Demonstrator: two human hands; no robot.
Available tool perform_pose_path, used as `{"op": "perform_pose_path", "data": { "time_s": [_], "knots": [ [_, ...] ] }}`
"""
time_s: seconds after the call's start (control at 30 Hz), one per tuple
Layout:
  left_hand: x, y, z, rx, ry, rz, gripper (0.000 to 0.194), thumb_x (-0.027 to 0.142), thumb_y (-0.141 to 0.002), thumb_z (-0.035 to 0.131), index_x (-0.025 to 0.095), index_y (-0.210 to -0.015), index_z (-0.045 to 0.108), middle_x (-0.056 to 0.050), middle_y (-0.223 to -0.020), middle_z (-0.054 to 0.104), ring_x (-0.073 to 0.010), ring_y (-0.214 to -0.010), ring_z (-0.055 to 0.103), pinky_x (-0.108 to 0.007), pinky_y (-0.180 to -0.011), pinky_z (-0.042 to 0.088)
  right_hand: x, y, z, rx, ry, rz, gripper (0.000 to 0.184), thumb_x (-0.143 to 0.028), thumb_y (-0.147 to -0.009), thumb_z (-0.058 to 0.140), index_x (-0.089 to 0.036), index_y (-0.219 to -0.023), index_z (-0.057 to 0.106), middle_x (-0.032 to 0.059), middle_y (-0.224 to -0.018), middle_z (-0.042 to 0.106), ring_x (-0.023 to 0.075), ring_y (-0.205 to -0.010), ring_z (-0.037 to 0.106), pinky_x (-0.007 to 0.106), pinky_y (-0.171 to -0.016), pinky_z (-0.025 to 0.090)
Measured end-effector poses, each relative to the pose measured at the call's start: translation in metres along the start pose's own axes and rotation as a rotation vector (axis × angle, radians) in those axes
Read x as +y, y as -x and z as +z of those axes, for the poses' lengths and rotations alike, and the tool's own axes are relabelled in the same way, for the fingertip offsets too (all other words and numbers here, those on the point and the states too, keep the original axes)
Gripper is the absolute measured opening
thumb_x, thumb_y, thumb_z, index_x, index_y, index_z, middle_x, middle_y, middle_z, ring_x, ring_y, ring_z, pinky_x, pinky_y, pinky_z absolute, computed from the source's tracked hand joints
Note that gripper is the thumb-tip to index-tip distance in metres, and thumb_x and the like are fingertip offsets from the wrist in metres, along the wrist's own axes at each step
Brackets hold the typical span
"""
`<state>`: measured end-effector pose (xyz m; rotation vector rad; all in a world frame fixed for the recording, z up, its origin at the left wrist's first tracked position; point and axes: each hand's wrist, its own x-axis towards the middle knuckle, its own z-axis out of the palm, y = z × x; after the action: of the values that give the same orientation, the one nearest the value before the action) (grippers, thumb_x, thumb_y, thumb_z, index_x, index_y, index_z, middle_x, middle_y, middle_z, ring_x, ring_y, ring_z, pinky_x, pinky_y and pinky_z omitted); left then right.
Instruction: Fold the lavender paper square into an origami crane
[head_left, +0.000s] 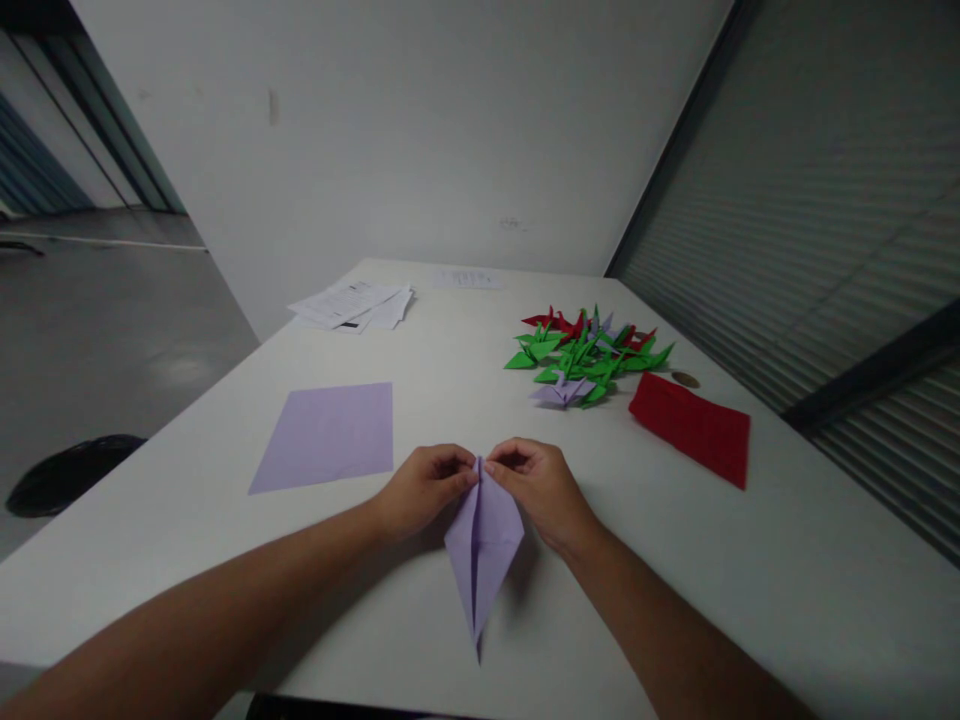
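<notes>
At the very bottom, below the front edge of the white table (450,400), a dark strip (360,710). Over the near part of the tabletop, between 2 bare forearms (255,590), the folded lilac paper (496,545): a long kite shape, narrow point toward the body, a lengthwise opening down the middle, a faint cross crease on the right half. Whether resting on the surface or lifted slightly, cannot tell. Pinched at the far tip by the left hand (424,490), thumb and fingers bent in along the left side. Pinched there too by the right hand (551,495), thumb against the right side, fingers curled.

Farther left, lying flat, 1 lilac sheet (330,435). Past the table's left edge, a rounded black object (71,475). On the right, 1 red piece (694,430), roughly rectangular; paper or cloth, cannot tell. Just beyond, a small brown disc (685,379), near a pile of folded paper cranes (564,391), mostly green, with some red and lilac.

Farther back on the left, overlapping printed sheets (352,303). Behind the table, a white wall (412,130); along the right, slatted blinds (810,220).
</notes>
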<state>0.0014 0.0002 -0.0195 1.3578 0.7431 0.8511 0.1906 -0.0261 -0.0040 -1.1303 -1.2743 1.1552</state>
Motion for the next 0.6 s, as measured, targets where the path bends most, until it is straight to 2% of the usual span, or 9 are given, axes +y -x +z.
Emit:
{"op": "perform_pose_path", "data": {
  "time_s": [0.6],
  "knots": [
    [0.0024, -0.0012, 0.0008, 0.013, -0.035, -0.007, 0.038, 0.05, -0.078, 0.079, 0.014, -0.084, 0.07, -0.001, -0.072, 0.063, -0.0128, -0.066, 0.053, -0.028, -0.065, 0.04, -0.0026, 0.0011, 0.0022, -0.028, 0.047, -0.008, 0.014, -0.031, -0.076, 0.08, -0.019, -0.08, 0.075, 0.0023, -0.075, 0.072, 0.0172, -0.071, 0.065, 0.03, -0.069, 0.051]
  ]
}}
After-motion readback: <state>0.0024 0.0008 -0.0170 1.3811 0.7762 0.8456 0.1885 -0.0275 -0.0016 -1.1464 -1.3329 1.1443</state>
